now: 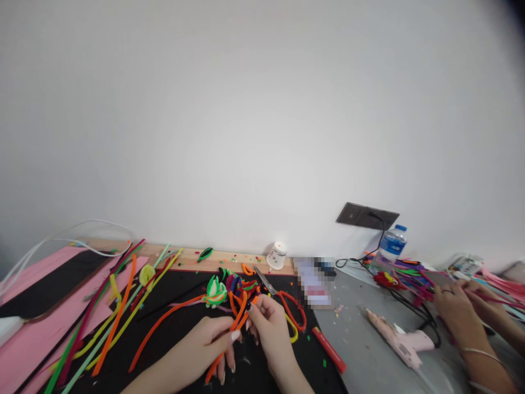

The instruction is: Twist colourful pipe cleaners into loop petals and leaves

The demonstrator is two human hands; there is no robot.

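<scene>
Pipe cleaners (pixel 212 371), orange, are looking half-shaped: I'm clamping them in left grip (pixel 217 338) and right grip (pixel 268 324); striped bundle (pixel 215 291) is sitting formed left of scissors (pixel 266 283).

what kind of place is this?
Likely a craft workspace, though home or workshop I can't tell: lots of coloured pipe cleaners, scissors, and a glue gun.
</scene>
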